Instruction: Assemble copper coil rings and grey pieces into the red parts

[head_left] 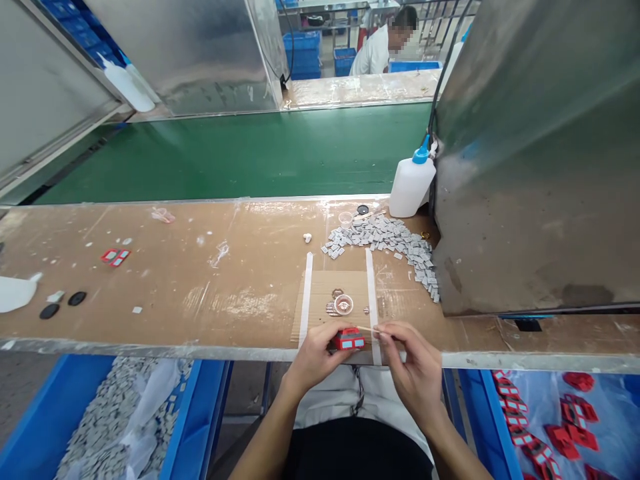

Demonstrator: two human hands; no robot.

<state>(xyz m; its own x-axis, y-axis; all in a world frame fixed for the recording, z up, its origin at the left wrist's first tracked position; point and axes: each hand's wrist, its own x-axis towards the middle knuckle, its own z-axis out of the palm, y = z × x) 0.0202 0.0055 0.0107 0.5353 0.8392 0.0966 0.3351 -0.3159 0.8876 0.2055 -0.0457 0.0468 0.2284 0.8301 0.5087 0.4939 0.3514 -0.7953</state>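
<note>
At the table's front edge, my left hand (316,356) is closed on a small red toy car (349,340) with grey parts and light blue windows. Pinched in the fingers of my right hand (416,368) is a thin pale stick (368,329). Its far end reaches the top of the toy car; whether the tip touches cannot be made out. Just beyond my hands a small clear cup (343,305) with brownish contents stands on a piece of cardboard (325,283). Brown smears surround the cup.
Many small grey pieces (385,233) lie in a heap at the right, before a white bottle (412,180) with a blue cap. A green conveyor belt (250,157) runs behind. Blue bins hold grey pieces (113,407) and red parts (570,433). A person (375,50) bends in the background.
</note>
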